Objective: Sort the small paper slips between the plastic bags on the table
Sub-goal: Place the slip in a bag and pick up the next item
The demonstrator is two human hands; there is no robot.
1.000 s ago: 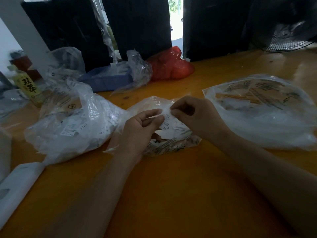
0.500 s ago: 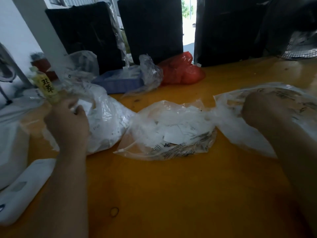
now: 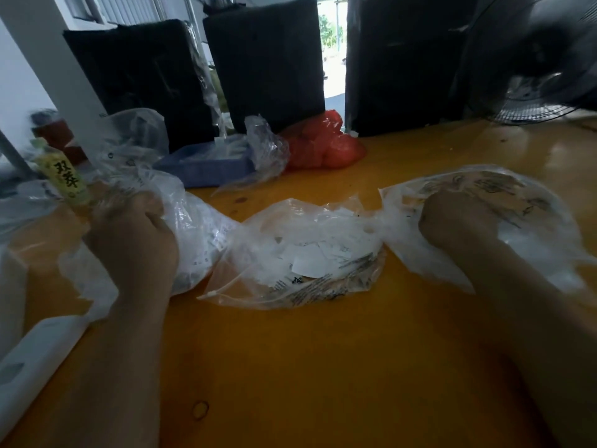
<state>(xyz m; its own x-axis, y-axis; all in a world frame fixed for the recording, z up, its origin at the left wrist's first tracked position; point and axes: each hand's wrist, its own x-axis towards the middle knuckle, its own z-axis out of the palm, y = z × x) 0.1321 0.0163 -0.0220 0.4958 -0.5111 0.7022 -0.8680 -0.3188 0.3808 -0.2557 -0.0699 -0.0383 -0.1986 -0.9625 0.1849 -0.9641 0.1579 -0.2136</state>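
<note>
While both hands reach outer bags, three clear bags lie.

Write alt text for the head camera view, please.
A person's left hand rests at the left clear bag and the right hand at the right clear bag; between them on the orange table, a middle bag holds white paper slips.

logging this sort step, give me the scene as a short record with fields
surface: orange table
left hand: at the left bag, fist closed; contents not visible
right hand: at the right bag, closed; contents not visible
middle bag: untouched, open, slips inside
behind: red bag, blue tray
far left: yellow bottle
</note>
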